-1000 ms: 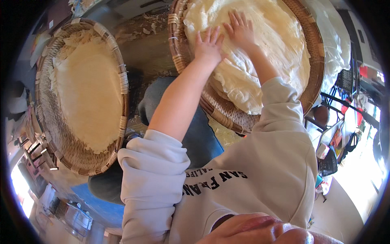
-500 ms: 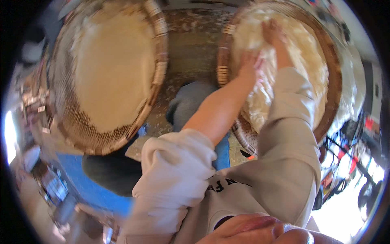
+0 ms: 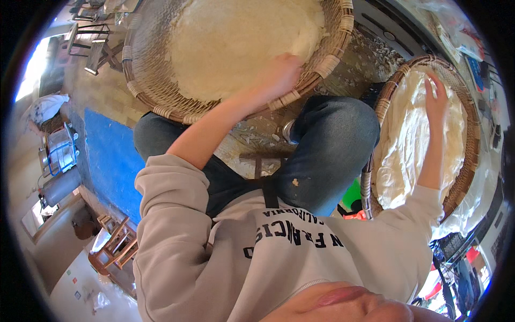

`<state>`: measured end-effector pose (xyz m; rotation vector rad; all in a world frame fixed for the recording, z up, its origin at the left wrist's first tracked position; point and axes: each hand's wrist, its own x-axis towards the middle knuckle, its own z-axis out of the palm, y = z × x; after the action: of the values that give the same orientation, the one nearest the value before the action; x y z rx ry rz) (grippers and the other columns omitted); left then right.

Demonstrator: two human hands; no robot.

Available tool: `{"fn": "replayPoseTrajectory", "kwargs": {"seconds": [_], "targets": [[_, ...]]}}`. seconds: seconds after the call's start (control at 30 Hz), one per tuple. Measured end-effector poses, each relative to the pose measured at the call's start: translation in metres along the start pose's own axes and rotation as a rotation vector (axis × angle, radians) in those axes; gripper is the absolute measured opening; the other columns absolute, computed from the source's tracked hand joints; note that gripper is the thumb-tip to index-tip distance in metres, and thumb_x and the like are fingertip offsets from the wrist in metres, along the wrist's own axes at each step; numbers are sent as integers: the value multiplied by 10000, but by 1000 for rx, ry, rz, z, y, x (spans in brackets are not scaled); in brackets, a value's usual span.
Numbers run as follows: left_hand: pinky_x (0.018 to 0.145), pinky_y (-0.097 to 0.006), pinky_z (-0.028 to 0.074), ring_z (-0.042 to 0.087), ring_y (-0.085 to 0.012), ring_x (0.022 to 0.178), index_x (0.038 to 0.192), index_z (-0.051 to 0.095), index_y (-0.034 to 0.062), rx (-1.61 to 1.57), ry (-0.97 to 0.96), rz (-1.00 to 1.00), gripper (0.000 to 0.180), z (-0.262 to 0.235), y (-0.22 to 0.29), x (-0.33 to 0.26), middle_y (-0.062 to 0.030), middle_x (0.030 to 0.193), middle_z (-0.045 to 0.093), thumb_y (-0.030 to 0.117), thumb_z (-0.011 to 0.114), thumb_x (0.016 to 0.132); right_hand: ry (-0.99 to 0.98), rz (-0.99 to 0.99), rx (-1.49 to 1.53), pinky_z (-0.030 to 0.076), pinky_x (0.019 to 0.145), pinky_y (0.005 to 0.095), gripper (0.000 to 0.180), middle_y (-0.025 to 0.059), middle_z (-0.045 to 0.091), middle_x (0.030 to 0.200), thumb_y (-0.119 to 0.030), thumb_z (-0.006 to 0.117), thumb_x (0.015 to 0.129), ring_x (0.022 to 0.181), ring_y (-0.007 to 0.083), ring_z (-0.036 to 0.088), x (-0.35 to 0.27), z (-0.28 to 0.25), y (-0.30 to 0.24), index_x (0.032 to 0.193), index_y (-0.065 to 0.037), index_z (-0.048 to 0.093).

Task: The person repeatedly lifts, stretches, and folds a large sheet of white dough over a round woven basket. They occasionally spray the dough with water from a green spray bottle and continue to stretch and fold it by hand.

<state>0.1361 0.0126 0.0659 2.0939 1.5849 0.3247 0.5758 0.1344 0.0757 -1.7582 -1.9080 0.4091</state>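
A big round woven basket (image 3: 279,102) is in front of me, with a broad cream-coloured, smooth mass (image 3: 230,48) spread inside it. My left hand (image 3: 284,72) is over that mass near the basket's right rim. Its fingers look curled but are blurred, so what they hold, if anything, does not show. To the right, a second woven basket (image 3: 472,142) holds a pale layer under a shiny, wrinkled clear sheet (image 3: 407,150). Over the far part of that sheet is my right hand (image 3: 437,96), fingers apart and nothing visible in them.
My knees in jeans (image 3: 338,150) stand between and below the baskets. A blue mat (image 3: 110,155) lies on the floor at left, with wooden stools (image 3: 120,241) behind it. White flakes litter the floor between the baskets. Clear plastic (image 3: 461,220) hangs by the right basket.
Both hands were together on the sheet in the right basket. My left hand has moved across to the left basket; my right hand stays at the right one. The view has turned left.
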Motion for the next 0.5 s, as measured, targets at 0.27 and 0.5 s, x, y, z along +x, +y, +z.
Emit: {"fn": "replayPoseTrajectory", "kwargs": {"seconds": [0.27, 0.5], "targets": [[857, -469, 526, 610, -397, 1040, 1144, 515, -36, 140, -20, -177, 588, 37, -53, 3, -224, 1135, 586, 411, 691, 806, -168, -323, 270, 500, 884, 347, 290, 114, 682, 1104, -297, 624, 919, 1007, 253, 662, 7, 117, -247, 1122, -95, 672], [800, -442, 538, 656, -369, 957, 1150, 526, -50, 43, 13, -325, 515, 41, -51, 33, -237, 1061, 641, 339, 644, 833, -127, -157, 264, 503, 872, 386, 333, 124, 693, 1070, -316, 614, 893, 1011, 301, 656, 3, 178, -265, 1120, -74, 633]]}}
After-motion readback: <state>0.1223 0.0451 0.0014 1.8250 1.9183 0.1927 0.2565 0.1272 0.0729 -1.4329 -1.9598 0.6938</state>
